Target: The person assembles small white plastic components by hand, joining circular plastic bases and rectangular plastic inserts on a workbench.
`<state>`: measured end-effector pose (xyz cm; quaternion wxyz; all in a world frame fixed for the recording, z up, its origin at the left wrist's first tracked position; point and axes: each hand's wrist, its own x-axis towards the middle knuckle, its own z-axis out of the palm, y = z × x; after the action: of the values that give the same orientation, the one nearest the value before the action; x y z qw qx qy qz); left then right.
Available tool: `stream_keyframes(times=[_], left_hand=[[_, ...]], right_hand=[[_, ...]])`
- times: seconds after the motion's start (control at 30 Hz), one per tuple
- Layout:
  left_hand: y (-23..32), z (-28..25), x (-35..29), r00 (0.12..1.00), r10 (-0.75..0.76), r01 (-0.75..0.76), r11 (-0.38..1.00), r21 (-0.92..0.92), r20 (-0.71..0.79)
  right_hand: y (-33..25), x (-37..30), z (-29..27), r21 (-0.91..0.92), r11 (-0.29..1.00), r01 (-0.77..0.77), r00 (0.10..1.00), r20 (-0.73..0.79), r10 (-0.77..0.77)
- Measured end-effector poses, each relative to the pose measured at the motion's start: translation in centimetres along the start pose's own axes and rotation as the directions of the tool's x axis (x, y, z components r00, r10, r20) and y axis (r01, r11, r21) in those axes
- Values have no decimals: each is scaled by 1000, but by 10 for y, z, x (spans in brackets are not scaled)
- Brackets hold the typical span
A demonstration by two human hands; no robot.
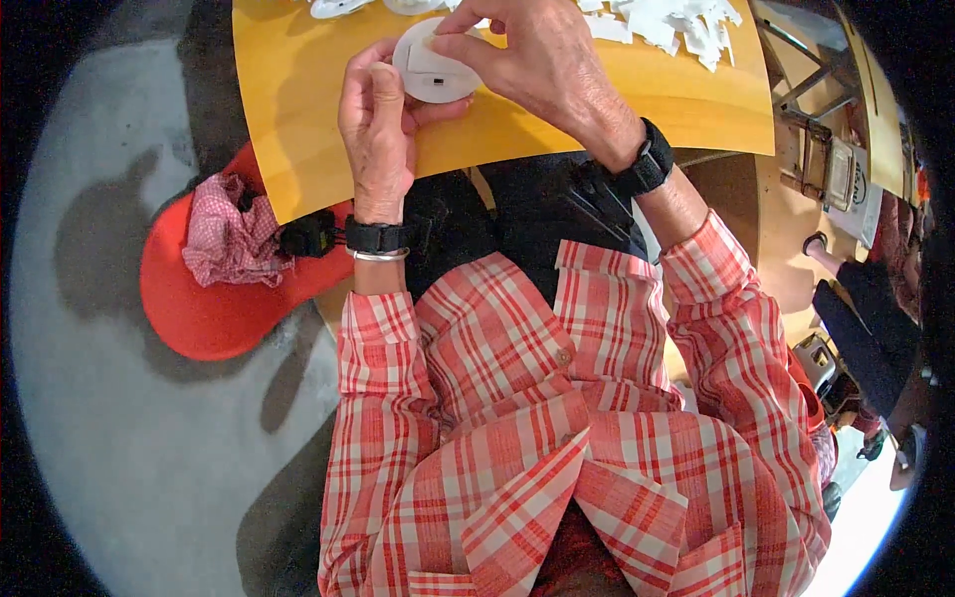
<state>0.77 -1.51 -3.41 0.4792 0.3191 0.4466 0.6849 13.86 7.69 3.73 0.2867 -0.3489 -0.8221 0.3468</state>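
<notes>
Above the near part of the yellow table (308, 129), a round white plastic disc (445, 88) is tilted up toward me. It has a rectangular panel and a small black switch on its face. My left hand (380, 124) grips the disc by its left and lower edge, the thumb raised beside it. My right hand (557, 75) is closed at the disc's upper edge, with its thumb pressing on the panel; whether something small is between its fingertips is hidden. More white round pieces (338, 7) lie at the far edge, partly cut off.
Many small white flat pieces (686, 25) are heaped at the table's far right. Left of me stands a red chair (194, 318) with a pink checked cloth (227, 234) on it. Another person's leg (865, 308) shows at right, near a metal frame (806, 75).
</notes>
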Motion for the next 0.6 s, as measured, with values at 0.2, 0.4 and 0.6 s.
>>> stream_keyframes(times=[0.2,0.4,0.6], left_hand=[[1,2,0,999,-3,4,1000,11,-32],[0,1,1,999,-11,10,1000,-17,-41],[-1,0,1,1000,-4,4,1000,-3,-27]], right_hand=[[4,-1,2,13,998,65,997,-35,-65],[4,0,0,36,997,64,998,-13,-64],[9,-1,2,-49,985,165,985,-34,-166]])
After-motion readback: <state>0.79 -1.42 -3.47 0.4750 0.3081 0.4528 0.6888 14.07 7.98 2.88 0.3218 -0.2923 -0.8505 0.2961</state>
